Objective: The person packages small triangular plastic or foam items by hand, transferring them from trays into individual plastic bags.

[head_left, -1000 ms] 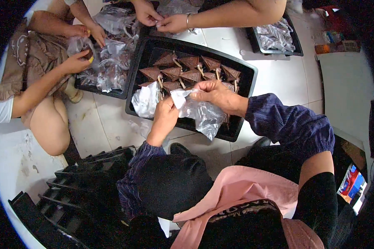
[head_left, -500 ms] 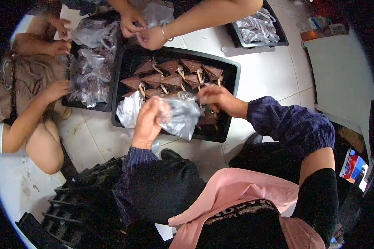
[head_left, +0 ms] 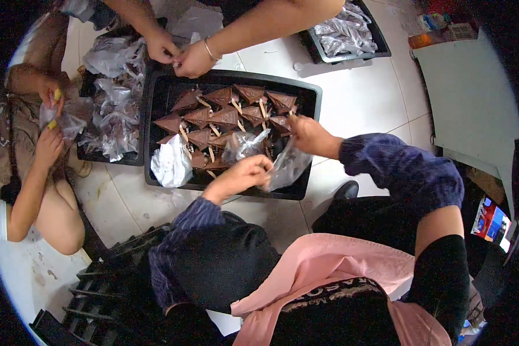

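Brown pyramid-shaped pieces on flat wooden sticks (head_left: pixel 225 118) lie in rows in a black tray (head_left: pixel 312 95) in front of me. Over the tray's near right corner, a clear plastic bag (head_left: pixel 289 167) stretches between my hands. My left hand (head_left: pixel 242 177) pinches its lower left edge. My right hand (head_left: pixel 312 137) is closed at the bag's upper edge, its fingertips close beside the end piece of a row; whether they also grip its stick is hidden. Another crumpled clear bag (head_left: pixel 243 147) lies on the pieces, and a white plastic bundle (head_left: pixel 172 164) rests at the near left corner.
A neighbouring black tray (head_left: pixel 106 154) holds bagged brown pieces. Another person's hands (head_left: pixel 181 57) work above the far left corner; a second person's hands (head_left: pixel 52 135), with yellow finger covers, handle a clear bag at left. A bin of plastic bags (head_left: pixel 346 34) stands far right.
My left hand has moved right and lower, and the bag has swung right with it. My right hand has shifted slightly right. The left co-worker's hands have drawn back from the neighbouring tray.
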### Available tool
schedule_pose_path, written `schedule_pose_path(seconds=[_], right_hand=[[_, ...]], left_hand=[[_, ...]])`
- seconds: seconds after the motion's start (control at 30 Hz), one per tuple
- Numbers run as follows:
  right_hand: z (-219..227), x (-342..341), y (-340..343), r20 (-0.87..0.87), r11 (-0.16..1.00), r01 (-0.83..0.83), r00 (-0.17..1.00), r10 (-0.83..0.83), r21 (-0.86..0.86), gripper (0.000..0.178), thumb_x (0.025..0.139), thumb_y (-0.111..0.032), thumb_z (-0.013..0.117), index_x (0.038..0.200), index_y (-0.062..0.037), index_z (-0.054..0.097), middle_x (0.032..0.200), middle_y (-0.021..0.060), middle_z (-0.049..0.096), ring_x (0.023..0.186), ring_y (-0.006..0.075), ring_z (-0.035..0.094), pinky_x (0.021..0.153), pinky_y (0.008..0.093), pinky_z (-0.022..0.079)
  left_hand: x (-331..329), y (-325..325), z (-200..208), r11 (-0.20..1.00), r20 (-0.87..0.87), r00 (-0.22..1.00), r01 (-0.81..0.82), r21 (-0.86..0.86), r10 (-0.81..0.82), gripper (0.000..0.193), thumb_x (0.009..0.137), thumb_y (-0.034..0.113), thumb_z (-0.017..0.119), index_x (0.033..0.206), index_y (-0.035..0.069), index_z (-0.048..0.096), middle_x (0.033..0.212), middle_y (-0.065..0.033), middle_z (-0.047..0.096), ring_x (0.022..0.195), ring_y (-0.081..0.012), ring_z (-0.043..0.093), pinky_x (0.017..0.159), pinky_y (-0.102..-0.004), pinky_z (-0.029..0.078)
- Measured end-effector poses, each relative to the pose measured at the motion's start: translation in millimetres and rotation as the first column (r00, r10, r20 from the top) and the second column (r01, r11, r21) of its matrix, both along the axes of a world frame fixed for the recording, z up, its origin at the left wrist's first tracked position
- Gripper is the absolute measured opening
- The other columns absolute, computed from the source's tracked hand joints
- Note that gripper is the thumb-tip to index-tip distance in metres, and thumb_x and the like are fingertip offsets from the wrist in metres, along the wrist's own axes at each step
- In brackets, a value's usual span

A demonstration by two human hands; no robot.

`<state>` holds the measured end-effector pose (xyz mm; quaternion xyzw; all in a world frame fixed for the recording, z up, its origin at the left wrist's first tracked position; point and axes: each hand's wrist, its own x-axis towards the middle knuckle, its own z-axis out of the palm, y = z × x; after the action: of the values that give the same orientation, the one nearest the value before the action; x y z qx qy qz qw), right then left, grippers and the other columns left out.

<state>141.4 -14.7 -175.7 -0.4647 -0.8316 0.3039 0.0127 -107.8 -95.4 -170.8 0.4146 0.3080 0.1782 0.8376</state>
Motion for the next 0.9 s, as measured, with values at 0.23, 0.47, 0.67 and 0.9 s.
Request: schedule_pose_path(seconds=[0.23, 0.47, 0.67, 0.9], right_hand=[[-45.9, -7.3, 4.7, -0.020, 0.908, 0.404, 0.913, -0.408, -0.113, 0.047, 0.075, -0.015, 0.066, 0.103, 0.0125, 0.040, 0.091, 0.0346, 0.061, 0.090, 0.0468, 0.062, 0.076, 0.0499, 0.051], [-48.5, -16.5, -26.1, -0.057, 0.915, 0.401, 0.914, -0.402, -0.039, 0.047, 0.073, -0.013, 0.067, 0.112, 0.0061, 0.047, 0.104, 0.0290, 0.058, 0.092, 0.0465, 0.057, 0.082, 0.0482, 0.050], [-20.3, -58.0, -46.3, -0.124, 0.458, 0.628, 0.500, -0.857, -0.629, 0.040, 0.076, 0.001, 0.063, 0.115, 0.0034, 0.052, 0.092, 0.0117, 0.061, 0.074, 0.0183, 0.059, 0.062, 0.0309, 0.048], [9.1, -34.7, -32.4, -0.121, 0.336, 0.539, 0.395, -0.911, -0.773, 0.013, 0.079, 0.005, 0.056, 0.089, -0.0005, 0.062, 0.078, 0.0064, 0.062, 0.066, 0.0166, 0.058, 0.058, 0.0304, 0.048]], left_hand=[[24.6, -7.6, -27.3, 0.999, -0.076, 0.997, -0.003, -0.043, 0.000, 0.012, 0.093, 0.013, 0.056, 0.091, 0.002, 0.056, 0.073, 0.0000, 0.060, 0.069, -0.0068, 0.056, 0.064, -0.0233, 0.043], [11.6, -22.2, -12.4, 0.974, -0.023, 0.994, -0.103, 0.203, 0.109, 0.018, 0.091, 0.017, 0.060, 0.080, 0.002, 0.057, 0.071, 0.0055, 0.050, 0.067, -0.0037, 0.045, 0.062, -0.0223, 0.039], [-13.2, -25.1, 16.2, 0.908, -0.070, 0.984, -0.123, 0.401, 0.164, 0.020, 0.089, 0.019, 0.062, 0.084, 0.000, 0.058, 0.073, 0.0019, 0.054, 0.071, -0.0057, 0.047, 0.064, -0.0243, 0.042], [-23.2, -23.0, 36.6, 0.864, 0.015, 0.968, -0.231, 0.448, 0.251, 0.014, 0.088, 0.014, 0.060, 0.093, 0.000, 0.061, 0.081, 0.0004, 0.056, 0.075, -0.0097, 0.052, 0.069, -0.0258, 0.044]])
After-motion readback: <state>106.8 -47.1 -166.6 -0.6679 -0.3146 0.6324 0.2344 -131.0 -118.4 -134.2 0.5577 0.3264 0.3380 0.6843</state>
